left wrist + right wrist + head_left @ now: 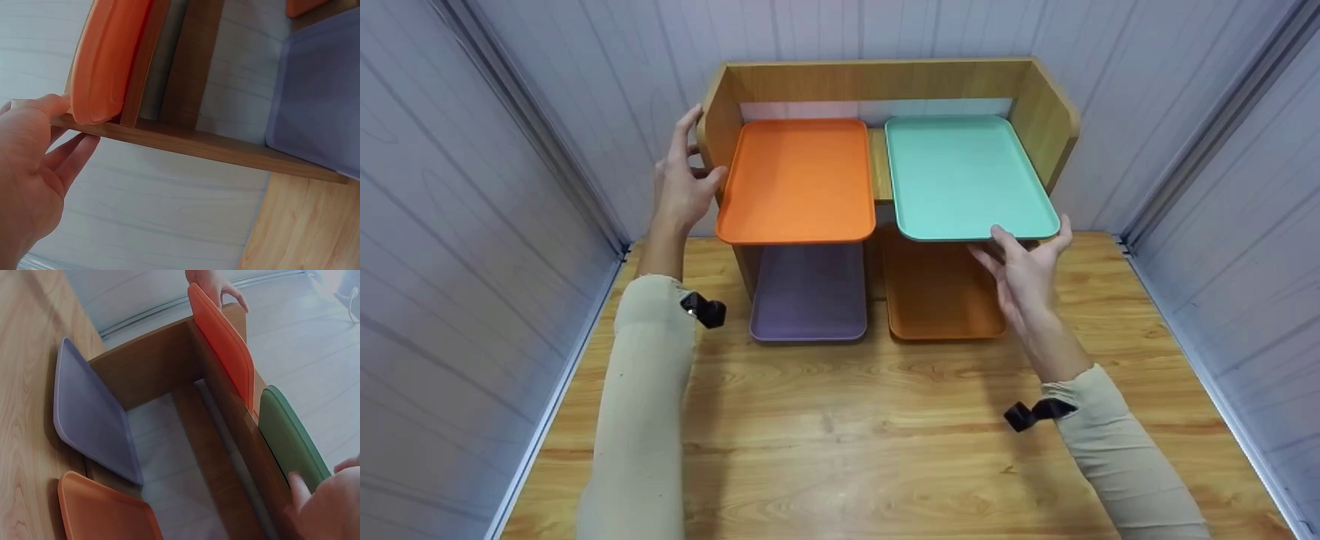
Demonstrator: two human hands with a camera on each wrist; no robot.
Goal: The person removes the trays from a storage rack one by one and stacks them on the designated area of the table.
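Two hands were in view at a wooden shelf unit (1039, 105) standing at the 12 o'clock end of a wooden table (840, 442). The left hand (684, 180) sat at about 10 o'clock, against the shelf's left side panel; its fingers were extended and relaxed, grasping nothing, and in the left wrist view the thumb tip (53, 104) touched the near corner of the orange tray (797, 180) where that tray overhung the shelf edge. The orange tray lay flat on the left half of the upper shelf, its front edge projecting past the board.

Directly below it, toward 6 o'clock, a purple tray (808, 294) rested on the table-level lower tier. A bare strip of shelf board separated the orange tray from the mint-green tray (964, 176), which lay on the right half of the upper shelf at about 1 o'clock, also overhanging in front. Beneath it sat a second, darker orange tray (939, 296) on the lower level.

The right hand (1024, 270) was at the front right corner of the mint-green tray, fingers loosely spread; fingertips met the tray's front rim from below and in front. Whether this amounted to a grip could not be told. Small black cameras were strapped to both beige sleeves.
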